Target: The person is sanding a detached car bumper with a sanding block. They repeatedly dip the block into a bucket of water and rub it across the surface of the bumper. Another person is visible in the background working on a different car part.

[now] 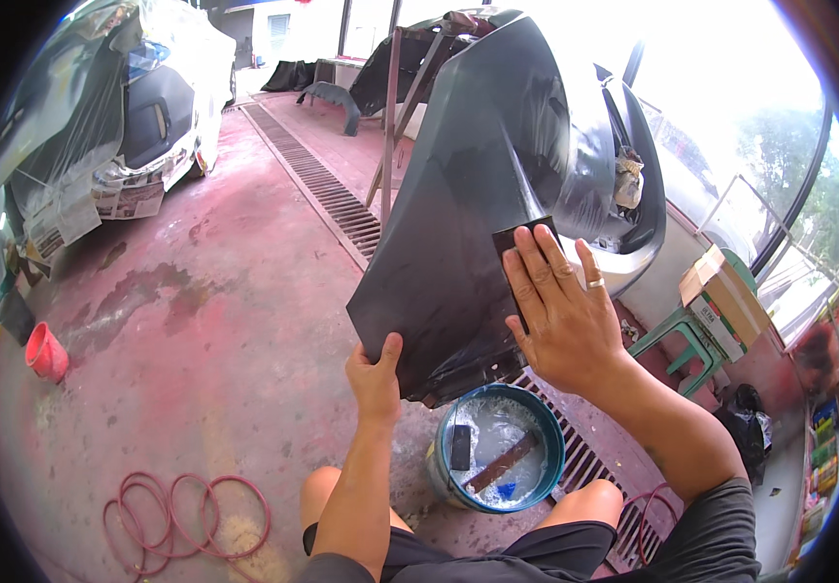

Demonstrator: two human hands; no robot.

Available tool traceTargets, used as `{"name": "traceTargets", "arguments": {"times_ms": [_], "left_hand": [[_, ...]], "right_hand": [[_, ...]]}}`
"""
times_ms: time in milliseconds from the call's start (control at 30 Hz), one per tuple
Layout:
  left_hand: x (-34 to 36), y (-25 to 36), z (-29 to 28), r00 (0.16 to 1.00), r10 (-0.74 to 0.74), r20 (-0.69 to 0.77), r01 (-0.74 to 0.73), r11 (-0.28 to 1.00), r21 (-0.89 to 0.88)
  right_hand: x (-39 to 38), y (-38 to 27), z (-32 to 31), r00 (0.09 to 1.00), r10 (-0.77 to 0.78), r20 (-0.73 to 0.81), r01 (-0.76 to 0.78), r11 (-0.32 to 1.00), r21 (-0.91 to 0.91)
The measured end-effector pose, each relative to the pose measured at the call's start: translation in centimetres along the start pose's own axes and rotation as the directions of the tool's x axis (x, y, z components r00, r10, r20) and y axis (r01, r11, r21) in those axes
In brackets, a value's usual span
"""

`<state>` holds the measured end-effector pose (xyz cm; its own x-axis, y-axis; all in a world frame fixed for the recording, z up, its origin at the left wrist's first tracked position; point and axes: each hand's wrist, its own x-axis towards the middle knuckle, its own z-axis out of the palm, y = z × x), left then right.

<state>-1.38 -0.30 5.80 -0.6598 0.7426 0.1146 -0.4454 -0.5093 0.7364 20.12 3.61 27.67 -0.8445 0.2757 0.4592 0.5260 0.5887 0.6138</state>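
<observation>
A dark grey curved vehicle panel (429, 243) stands upright in front of me. My left hand (375, 379) grips its lower left edge, thumb on the near face. My right hand (560, 311) lies with straight fingers on a black rectangular pad or sheet (505, 236) pressed against the panel's right part, mostly hiding it. Below, between my knees, a blue bucket (558, 452) holds cloudy, foamy water with a black block (460, 447), a brown strip (499, 464) and a small blue piece in it.
A plastic-wrapped vehicle (157, 117) is left, a red bucket (47, 350) and coiled red hose (162, 515) below it. Long floor grates (312, 175) run ahead. Right are a green stool (682, 345) bearing a cardboard box (725, 301), and a black bag (745, 428). Other parts stand behind the panel.
</observation>
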Motion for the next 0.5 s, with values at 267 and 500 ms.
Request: {"name": "traceTargets", "arguments": {"times_ms": [267, 500], "left_hand": [[-0.2, -0.1, 0.7, 1.0, -0.018, -0.003, 0.018, 0.999, -0.044], [-0.7, -0.1, 1.8, 0.999, -0.038, -0.003, 0.037, 0.995, -0.092]], "right_hand": [[4.5, 1.0, -0.8, 0.989, 0.123, -0.086, -0.105, 0.976, 0.189], [6.3, 2.2, -0.4, 0.986, 0.115, -0.122, -0.091, 0.979, 0.18]]}}
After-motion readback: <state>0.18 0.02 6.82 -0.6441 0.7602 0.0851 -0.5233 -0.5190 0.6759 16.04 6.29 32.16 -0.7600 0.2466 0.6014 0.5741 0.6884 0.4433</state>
